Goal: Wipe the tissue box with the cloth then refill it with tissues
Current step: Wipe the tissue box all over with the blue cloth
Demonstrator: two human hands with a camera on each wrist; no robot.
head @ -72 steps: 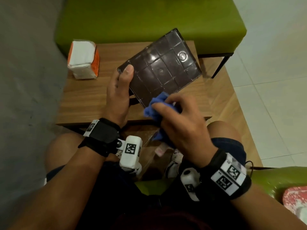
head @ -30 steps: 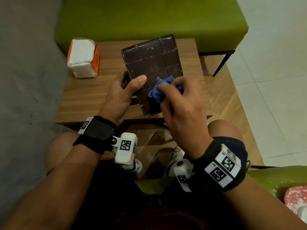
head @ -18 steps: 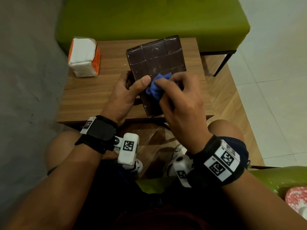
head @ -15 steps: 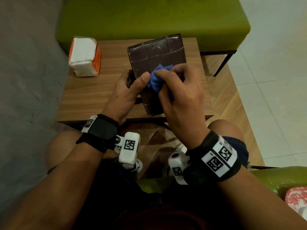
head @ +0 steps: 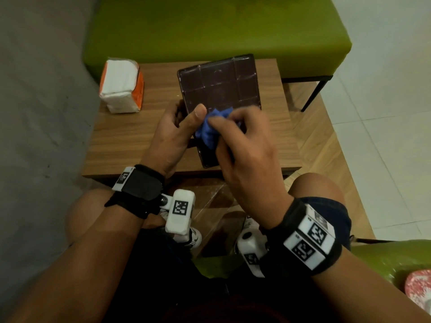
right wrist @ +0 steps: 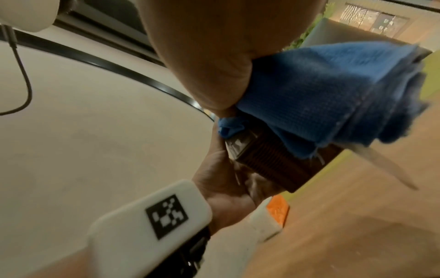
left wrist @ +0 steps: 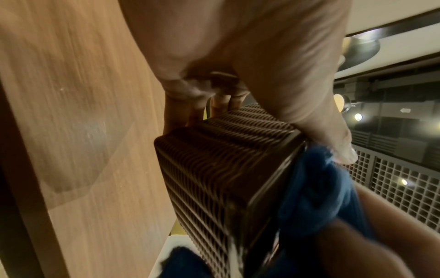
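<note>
1. The tissue box (head: 220,87), dark brown with a glossy gridded face and ribbed sides, is tilted up over the middle of the wooden desk (head: 130,141), its near end reaching the desk's front edge.
2. The left hand (head: 172,136) grasps the box's left edge, thumb lying across the gridded face and fingers curled round behind it.
3. The right hand (head: 242,150) is clenched round a bunched blue cloth (head: 210,129) and presses it onto the lower part of the face, right beside the left thumb.
4. A white pack of tissues (head: 121,86) with an orange side stands at the desk's far left corner, well apart from the box.
5. A green bench (head: 210,26) runs along the far side of the desk, close behind the box's top edge; a grey wall (head: 39,89) borders the left, and pale floor tiles (head: 382,136) lie open on the right.
6. The two hands and the cloth cover most of the box's lower half, so the surface there cannot be seen; the box's opening is not visible in any view.
7. In the right wrist view the cloth (right wrist: 333,90) fills the upper right and hides most of the box (right wrist: 269,163); the picture is blurred.
8. Bare desk lies left of the box, between it and the tissue pack, and in a narrower strip to its right.
9. A pink patterned object (head: 418,292) is cut off at the lower right corner of the head view; what it is cannot be told.
</note>
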